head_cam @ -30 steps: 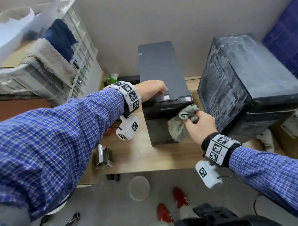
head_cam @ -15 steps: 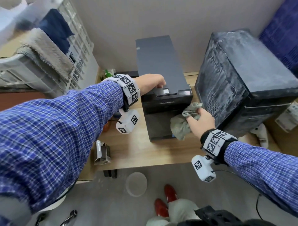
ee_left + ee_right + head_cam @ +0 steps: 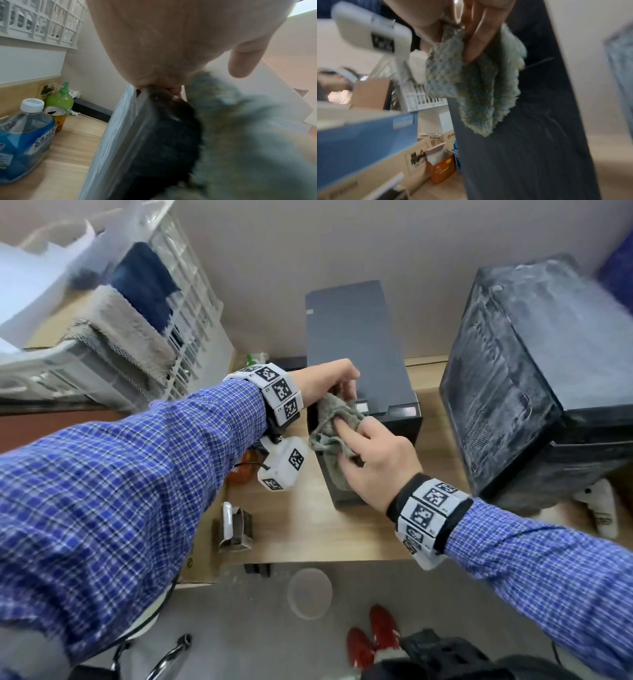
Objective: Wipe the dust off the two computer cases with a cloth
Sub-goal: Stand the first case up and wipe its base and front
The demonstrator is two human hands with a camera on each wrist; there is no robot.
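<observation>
Both hands meet at the near top corner of the slim dark case [image 3: 356,337], which stands upright on the wooden desk [image 3: 308,529] with its narrow front facing the person. The grey-green cloth [image 3: 334,429] is bunched between them — the left hand [image 3: 329,381] curls its fingers over the cloth's upper end at the case's left top edge, and the right hand [image 3: 373,463] pinches the lower folds, so that a loose tail hangs down against the front panel. Held by two hands like this, the cloth looks to be getting regathered or passed across, probably to give a fresh wad for wiping; that is a guess.

The second, larger case [image 3: 534,378] sits just to the right, apart from the first, its top and left side streaked pale with dust; it seems the dirtier job and not yet done.

Writing is scarce. The slim case has a small pale sticker and a strip on its top front, unreadable. In the left wrist view a blue bottle [image 3: 22,136] carries a blurred label, beside an opened can [image 3: 56,117] and a green bottle [image 3: 60,100]. The right wrist view shows "PIC" on a box edge [image 3: 451,136], cut off, and an orange carton [image 3: 441,169] with no legible text.
</observation>
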